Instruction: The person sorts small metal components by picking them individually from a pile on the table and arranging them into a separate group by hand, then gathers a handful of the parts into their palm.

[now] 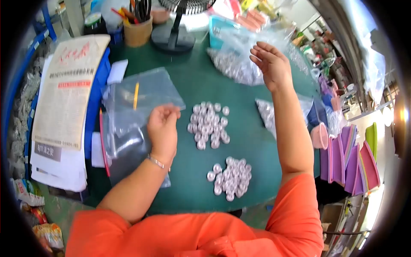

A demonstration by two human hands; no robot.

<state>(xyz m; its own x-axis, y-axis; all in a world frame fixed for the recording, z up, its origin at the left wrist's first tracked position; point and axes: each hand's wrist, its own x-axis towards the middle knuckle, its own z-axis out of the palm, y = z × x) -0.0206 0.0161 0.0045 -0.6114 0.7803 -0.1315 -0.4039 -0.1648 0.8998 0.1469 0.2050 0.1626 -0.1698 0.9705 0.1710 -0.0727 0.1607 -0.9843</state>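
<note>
My left hand (pixel 163 130) is closed, its fingertips pinching near the right corner of a clear plastic bag (pixel 160 88) on a stack of similar bags. Just right of it lies a loose pile of small, round, silvery-white pieces (pixel 207 122). A second pile of the same pieces (pixel 233 177) sits closer to my body. My right hand (pixel 272 66) is raised at the upper right with nothing in it, fingers stretched out. Beside and beneath it is a clear bag full of small shiny pieces (pixel 235 64). Another partly filled bag (pixel 267 113) rests behind my right forearm.
A yellow strip (pixel 136 96) lies on the plastic bags. Newspaper (pixel 66 90) covers a blue bin at left. A black fan (pixel 173 38) and a pot of tools (pixel 138 32) stand at the back of the green table (pixel 192 165). Purple and pink trays (pixel 349 158) are stacked at right.
</note>
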